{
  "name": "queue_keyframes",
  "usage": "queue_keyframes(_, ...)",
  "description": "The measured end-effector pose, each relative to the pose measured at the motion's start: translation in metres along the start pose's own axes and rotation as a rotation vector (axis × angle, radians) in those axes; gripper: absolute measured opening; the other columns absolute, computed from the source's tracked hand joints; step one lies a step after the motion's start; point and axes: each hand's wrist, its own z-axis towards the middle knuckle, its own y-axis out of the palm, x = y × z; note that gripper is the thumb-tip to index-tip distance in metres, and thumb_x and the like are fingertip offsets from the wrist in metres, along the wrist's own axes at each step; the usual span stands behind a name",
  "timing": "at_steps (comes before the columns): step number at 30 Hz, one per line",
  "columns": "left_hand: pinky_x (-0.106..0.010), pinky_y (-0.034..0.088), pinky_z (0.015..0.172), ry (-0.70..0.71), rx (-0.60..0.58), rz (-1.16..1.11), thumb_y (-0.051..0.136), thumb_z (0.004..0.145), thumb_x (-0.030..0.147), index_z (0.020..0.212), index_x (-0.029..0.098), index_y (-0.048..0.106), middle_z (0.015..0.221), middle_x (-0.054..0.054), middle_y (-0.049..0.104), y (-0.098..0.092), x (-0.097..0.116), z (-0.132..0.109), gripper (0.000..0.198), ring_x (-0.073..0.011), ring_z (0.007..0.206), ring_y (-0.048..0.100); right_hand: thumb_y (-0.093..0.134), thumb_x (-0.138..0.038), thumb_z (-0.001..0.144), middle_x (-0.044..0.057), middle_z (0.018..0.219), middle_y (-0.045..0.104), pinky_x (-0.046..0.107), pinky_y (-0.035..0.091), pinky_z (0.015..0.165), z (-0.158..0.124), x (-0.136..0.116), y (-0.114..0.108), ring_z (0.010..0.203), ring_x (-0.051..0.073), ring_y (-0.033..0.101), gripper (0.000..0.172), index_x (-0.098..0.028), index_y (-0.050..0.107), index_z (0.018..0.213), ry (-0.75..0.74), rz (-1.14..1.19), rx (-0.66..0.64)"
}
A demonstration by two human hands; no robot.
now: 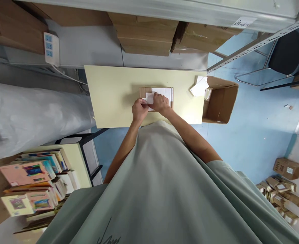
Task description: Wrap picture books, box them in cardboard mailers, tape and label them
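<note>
A flat brown cardboard parcel (142, 91) lies on the pale yellow table (108, 98), close to my body. Across its top is a white paper label (167, 92), with a smaller white flap near its left side. My left hand (139, 110) is closed at the parcel's lower left, fingers pinched on the edge of the white paper. Curled over the middle of the label, my right hand (160, 102) has its fingertips down on the paper, close to the left fingers. What lies under the right fingers is hidden.
White paper slips (199, 86) lie at the table's right edge, beside an open cardboard box (222, 103). Behind the table are a power strip (52, 49) and cartons (146, 34) under a metal shelf. Stacked books (34, 173) and a large plastic-wrapped roll (37, 112) stand left.
</note>
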Motion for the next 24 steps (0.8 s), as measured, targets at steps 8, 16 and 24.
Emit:
queue_keyframes(8,-0.036,0.065,0.089,0.025,-0.2,-0.236,0.075,0.096,0.03,0.111,0.021,0.088,0.101,-0.007,0.085,-0.035,0.034,-0.032,0.021,-0.0216,0.09,0.08,0.065,-0.039,0.111,0.028,0.14,0.076,0.05,0.058,0.114,-0.013,0.006,-0.002,0.131,0.041,0.074,0.044,-0.012,0.062,0.146,-0.033,0.006,0.039)
queue_keyframes(16,-0.037,0.067,0.095,0.159,-0.213,-0.157,0.073,0.102,0.035,0.113,0.022,0.09,0.105,-0.007,0.085,-0.063,0.073,-0.064,0.024,-0.0213,0.094,0.081,0.052,-0.026,0.116,0.017,0.135,0.075,0.039,0.054,0.107,-0.02,0.03,0.001,0.119,0.029,0.071,0.02,-0.017,0.065,0.129,-0.185,0.017,0.026)
queue_keyframes(24,-0.032,0.064,0.084,0.262,-0.194,-0.14,0.074,0.098,0.035,0.1,0.021,0.09,0.098,-0.006,0.085,-0.064,0.09,-0.073,0.021,-0.019,0.085,0.078,0.054,-0.018,0.113,0.016,0.133,0.076,0.038,0.054,0.103,-0.016,0.032,0.003,0.116,0.028,0.072,0.018,-0.016,0.065,0.127,-0.197,0.032,0.043)
